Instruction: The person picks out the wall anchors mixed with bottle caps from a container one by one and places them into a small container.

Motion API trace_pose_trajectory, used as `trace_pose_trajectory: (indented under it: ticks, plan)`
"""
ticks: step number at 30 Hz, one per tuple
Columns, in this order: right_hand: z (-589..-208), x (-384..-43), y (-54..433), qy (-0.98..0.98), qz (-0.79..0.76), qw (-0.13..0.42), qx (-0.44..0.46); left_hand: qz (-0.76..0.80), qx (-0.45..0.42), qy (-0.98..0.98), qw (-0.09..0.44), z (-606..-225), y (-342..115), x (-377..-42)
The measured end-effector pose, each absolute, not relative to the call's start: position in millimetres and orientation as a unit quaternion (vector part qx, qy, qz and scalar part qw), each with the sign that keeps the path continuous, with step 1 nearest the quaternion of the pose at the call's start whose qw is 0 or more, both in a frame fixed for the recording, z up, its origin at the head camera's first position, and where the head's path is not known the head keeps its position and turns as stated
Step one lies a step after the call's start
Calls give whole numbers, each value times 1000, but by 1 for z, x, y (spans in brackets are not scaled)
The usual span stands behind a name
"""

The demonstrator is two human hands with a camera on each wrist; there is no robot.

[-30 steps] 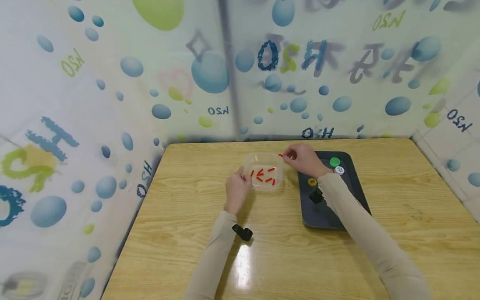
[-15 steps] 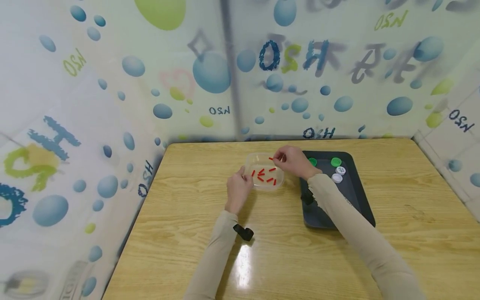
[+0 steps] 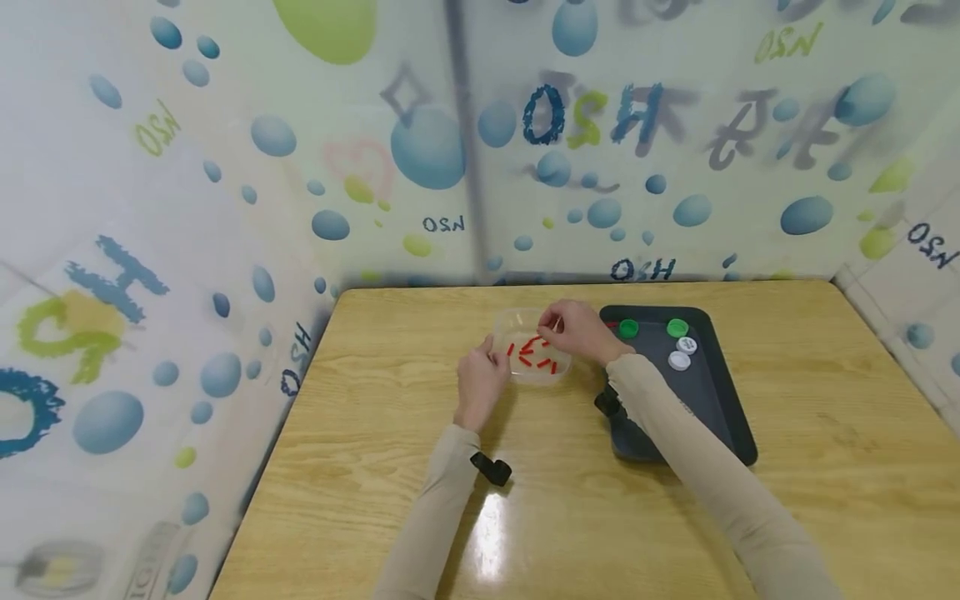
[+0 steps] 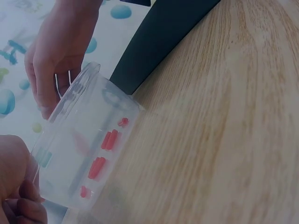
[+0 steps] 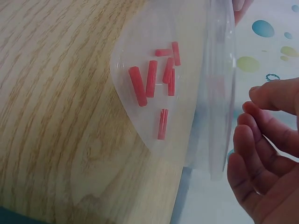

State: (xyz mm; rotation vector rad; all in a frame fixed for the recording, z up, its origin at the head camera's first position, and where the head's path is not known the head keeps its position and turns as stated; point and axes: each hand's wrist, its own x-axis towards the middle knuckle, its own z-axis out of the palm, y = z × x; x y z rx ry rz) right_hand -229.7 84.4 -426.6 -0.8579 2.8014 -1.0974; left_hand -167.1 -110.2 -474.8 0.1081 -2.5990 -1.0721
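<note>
My left hand (image 3: 481, 382) grips the near-left rim of a clear plastic container (image 3: 502, 321) on the wooden table. Several short red sticks (image 5: 151, 79) lie scattered on its bottom. My right hand (image 3: 579, 330) hovers over the container's right side, its fingers loosely bent. In the right wrist view, the thumb and fingertips (image 5: 252, 107) show nothing between them. A pinkish blur (image 4: 79, 142) hangs inside the container in the left wrist view, above the lying sticks; its shape is unclear.
A dark tray (image 3: 708, 400) stands right of the container, partly hidden by my right arm. On it lie two green caps (image 3: 677, 327), two white caps (image 3: 679, 361) and a red piece (image 3: 612, 323). A patterned wall (image 3: 427, 242) borders the table's back edge.
My right hand has moved left from the tray's edge to above the container. The red stick it pinched no longer shows in its fingers. My left hand still grips the container.
</note>
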Motion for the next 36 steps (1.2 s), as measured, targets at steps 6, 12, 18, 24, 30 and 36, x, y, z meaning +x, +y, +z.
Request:
trace_pose_trajectory:
  ticks: [6, 12, 18, 24, 30, 36]
  plan:
    - [-426, -230, 87, 900, -344, 3, -267, -386, 42, -908, 159, -475, -110, -167]
    - [-422, -230, 97, 910, -338, 0, -239, -391, 47, -904, 163, -475, -110, -166]
    - [-422, -232, 107, 917, -326, -2, -231, -387, 42, -906, 167, -474, -110, -165]
    - [-419, -232, 117, 915, -338, 9, -221, -392, 40, -905, 163, -475, -108, -165]
    - [-418, -239, 147, 921, -346, 4, -180, -387, 37, -905, 172, -477, -106, -164]
    - [-423, -243, 175, 923, -343, -6, -172, -385, 43, -906, 173, -477, -107, -166]
